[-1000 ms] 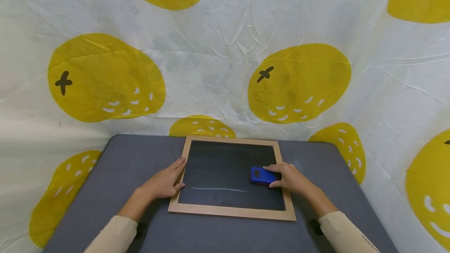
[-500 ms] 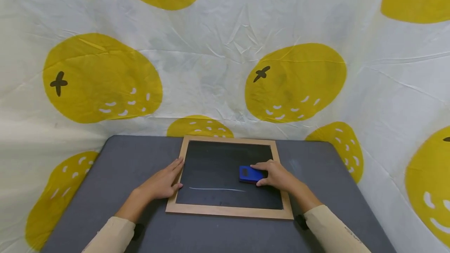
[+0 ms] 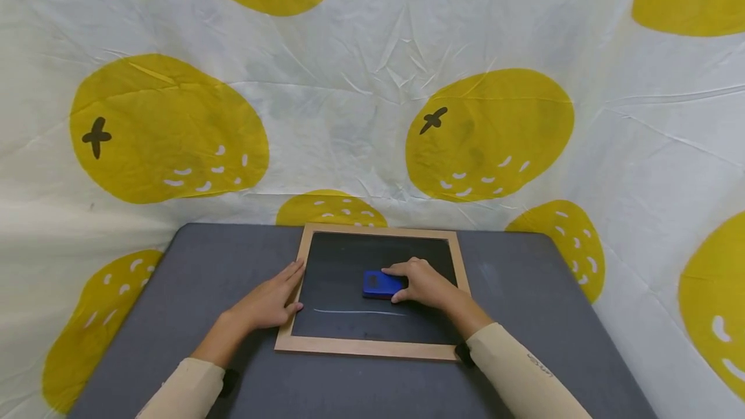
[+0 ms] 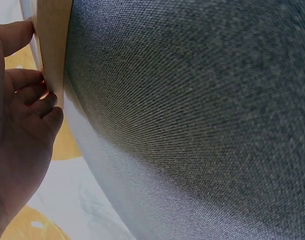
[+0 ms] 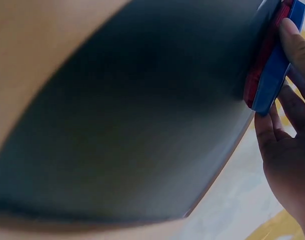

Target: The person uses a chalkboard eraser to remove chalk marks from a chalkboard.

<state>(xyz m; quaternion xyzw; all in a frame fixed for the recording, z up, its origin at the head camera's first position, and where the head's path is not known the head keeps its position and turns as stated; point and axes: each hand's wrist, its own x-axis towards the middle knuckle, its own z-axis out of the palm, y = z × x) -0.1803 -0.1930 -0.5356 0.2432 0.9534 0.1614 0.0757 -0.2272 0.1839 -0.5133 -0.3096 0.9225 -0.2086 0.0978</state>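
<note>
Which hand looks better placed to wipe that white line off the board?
Probably the right hand: it grips the blue eraser, close to the white line on the chalkboard. The left hand holds no eraser and touches the wooden frame.

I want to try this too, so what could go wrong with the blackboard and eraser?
The blackboard might slide on the gray table if the left hand, at its left edge, eases off. The blue eraser in the right hand might miss the white line, which lies closer to the blackboard's near edge.
</note>
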